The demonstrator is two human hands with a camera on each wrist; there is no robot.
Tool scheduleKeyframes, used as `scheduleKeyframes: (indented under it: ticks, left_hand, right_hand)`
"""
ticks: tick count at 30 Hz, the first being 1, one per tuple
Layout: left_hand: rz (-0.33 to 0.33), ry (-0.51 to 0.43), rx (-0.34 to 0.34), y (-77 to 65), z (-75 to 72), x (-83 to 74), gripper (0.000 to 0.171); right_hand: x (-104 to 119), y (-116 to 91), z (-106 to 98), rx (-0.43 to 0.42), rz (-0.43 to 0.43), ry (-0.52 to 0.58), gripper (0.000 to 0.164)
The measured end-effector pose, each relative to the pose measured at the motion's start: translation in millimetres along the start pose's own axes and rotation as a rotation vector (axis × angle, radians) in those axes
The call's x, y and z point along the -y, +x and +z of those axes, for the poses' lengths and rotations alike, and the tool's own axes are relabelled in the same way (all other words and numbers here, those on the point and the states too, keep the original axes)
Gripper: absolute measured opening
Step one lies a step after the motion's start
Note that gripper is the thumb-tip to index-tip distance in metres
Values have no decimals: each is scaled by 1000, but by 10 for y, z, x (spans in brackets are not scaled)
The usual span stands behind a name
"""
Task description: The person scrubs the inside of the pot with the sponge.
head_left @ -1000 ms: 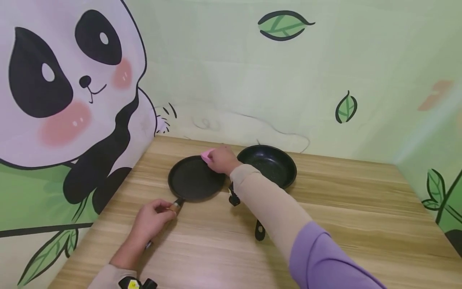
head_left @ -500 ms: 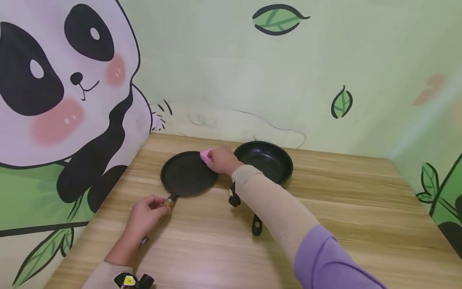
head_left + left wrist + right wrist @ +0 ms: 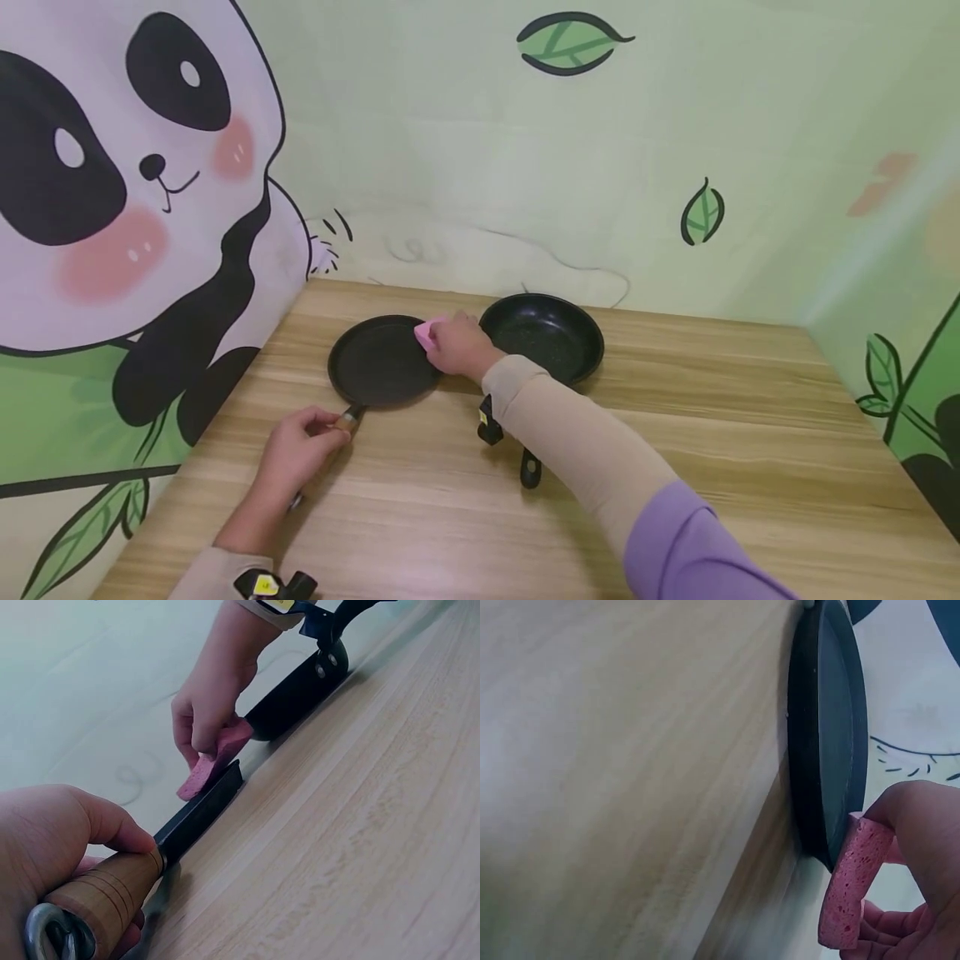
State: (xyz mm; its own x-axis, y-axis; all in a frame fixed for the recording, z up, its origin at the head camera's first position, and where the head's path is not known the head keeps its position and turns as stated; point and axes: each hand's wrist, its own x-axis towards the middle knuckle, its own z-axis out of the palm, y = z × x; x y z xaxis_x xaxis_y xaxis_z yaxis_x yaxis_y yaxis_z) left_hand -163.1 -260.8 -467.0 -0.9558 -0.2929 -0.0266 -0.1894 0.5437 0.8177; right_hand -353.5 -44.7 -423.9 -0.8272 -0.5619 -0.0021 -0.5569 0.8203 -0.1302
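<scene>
Indoors, 2 black pans, wood-grain table, panda mural, leaf-painted wall

I see the left pan on the table, the right pan beside it, and the wall behind both. The sponge touches the left pan's far right edge. The left handle and right handle point away from the wall.

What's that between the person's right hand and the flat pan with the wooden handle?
A pink sponge, pinched in the right hand, at the rim of the flat pan. The right wrist view shows it most closely.
</scene>
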Motion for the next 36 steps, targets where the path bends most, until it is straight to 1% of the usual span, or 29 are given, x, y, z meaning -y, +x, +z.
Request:
scheduleKeyframes:
  ticks: [4,7,16,18,24,31,36]
  left_hand:
    - [0,-4,9,1,5,6,30]
    - [2,6,11,5,5,14,30]
    - [0,9,26,23,21,23,32]
    - [-3,12,27,26,23,24,32]
    - [-4,27,26,9,15,29,31]
    - [-11,25,34,10,3,19,30]
    - [-13,10,41,22,14,25,31]
  right_hand:
    - [54,-68,4,5,26,-24,23]
    - [91,-120,10,8,32,-35,23]
    - [159,-292,19,54,38,-52,42]
    - [186,-332,8,56,23,-58,43]
    - [294,-417,-8,71,-62,-131,45]
    - [453,-497,47,79,-97,-102,40]
    - [614,-566,65,76,-135,-114,43]
